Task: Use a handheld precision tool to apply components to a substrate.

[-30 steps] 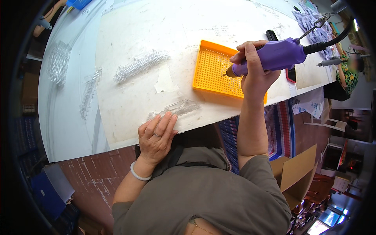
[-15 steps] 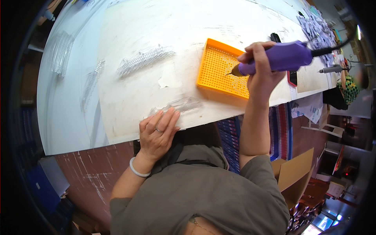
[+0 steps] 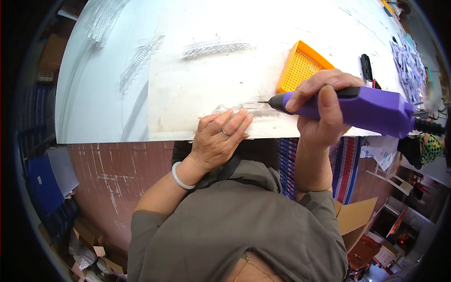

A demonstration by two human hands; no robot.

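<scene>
My right hand (image 3: 322, 105) grips a purple electric screwdriver (image 3: 378, 110) with a thin bit pointing left. The bit's tip is over a clear plastic piece (image 3: 265, 112) near the table's front edge; whether it touches cannot be made out. My left hand (image 3: 218, 141), with a ring and a white bracelet, lies with outstretched fingers on the left part of that piece, partly covering it. Just beyond the screwdriver stands a yellow perforated basket (image 3: 283, 84). Farther back lies a row of clear plastic pieces (image 3: 216, 48).
More clear pieces lie in a row (image 3: 140, 64) and a bundle (image 3: 102, 23) at the left. Right of the basket is a black object (image 3: 366, 67), with a pile of pale purple parts (image 3: 408, 66) beyond. A cardboard box (image 3: 355, 217) stands below the table; another person's patterned garment (image 3: 431, 146) shows far right.
The screwdriver has come down and left from above the basket to the clear piece beside my left hand. My left hand stays on that piece. The whole view has shifted.
</scene>
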